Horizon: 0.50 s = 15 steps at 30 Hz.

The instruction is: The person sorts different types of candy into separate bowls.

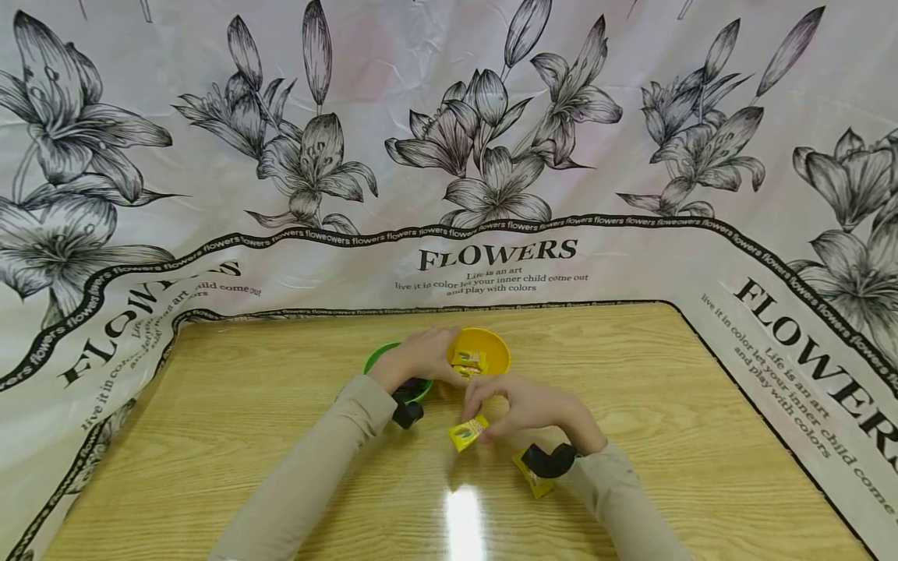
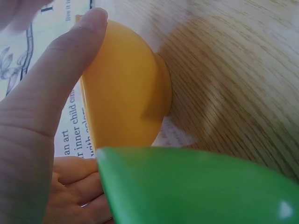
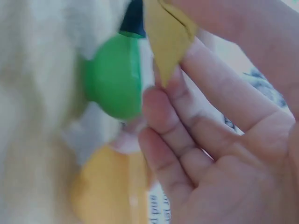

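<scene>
My right hand (image 1: 526, 405) pinches a small yellow wrapped candy (image 1: 468, 433) between thumb and fingertips, above the table in front of the bowls. The other fingers of that hand are loosely bent in the right wrist view. My left hand (image 1: 421, 358) reaches over the green bowl (image 1: 372, 360) and holds the side of the yellow bowl (image 1: 500, 354). Its thumb (image 2: 77, 51) lies along the yellow bowl's outer wall near the rim. Several yellow candies (image 1: 471, 361) lie inside the yellow bowl. Dark contents (image 1: 415, 388) show in the green bowl, partly hidden by the left hand.
Another yellow wrapped candy (image 1: 535, 477) lies on the wooden table (image 1: 281, 374), partly under the right wrist's black camera (image 1: 549, 460). A second black camera (image 1: 408, 414) sits at the left wrist, in front of the green bowl. Flower-printed cloth (image 1: 491, 273) borders the table's back and sides.
</scene>
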Tool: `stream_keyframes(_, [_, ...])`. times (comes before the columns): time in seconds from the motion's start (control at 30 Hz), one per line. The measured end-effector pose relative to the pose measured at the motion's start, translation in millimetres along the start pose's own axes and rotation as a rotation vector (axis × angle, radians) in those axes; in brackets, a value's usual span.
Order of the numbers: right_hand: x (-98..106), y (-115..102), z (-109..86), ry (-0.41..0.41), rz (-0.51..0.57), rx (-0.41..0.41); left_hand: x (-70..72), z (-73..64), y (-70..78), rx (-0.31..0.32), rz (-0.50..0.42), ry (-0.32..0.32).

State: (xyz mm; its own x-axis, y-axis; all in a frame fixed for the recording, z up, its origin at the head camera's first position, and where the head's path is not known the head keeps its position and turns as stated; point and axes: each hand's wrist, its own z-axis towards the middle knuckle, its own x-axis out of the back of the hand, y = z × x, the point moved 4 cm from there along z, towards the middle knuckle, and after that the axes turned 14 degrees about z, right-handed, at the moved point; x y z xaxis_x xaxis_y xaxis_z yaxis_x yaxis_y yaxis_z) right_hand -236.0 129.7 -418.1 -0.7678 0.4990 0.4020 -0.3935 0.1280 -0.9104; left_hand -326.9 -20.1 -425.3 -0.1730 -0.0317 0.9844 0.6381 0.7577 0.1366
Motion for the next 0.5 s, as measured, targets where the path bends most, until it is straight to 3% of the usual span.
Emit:
stream_keyframes(0.3, [33.0,-18.1,-0.2,0.322,-0.036,0.032,-3.5,4.5,-2.4,0.018,0.008,-0.008])
stream_keyframes(0.5, [46.6,-4.6,1.7,0.542,-0.083,0.006,-3.3,4.0,-1.0,0.003,-0.029,0.018])
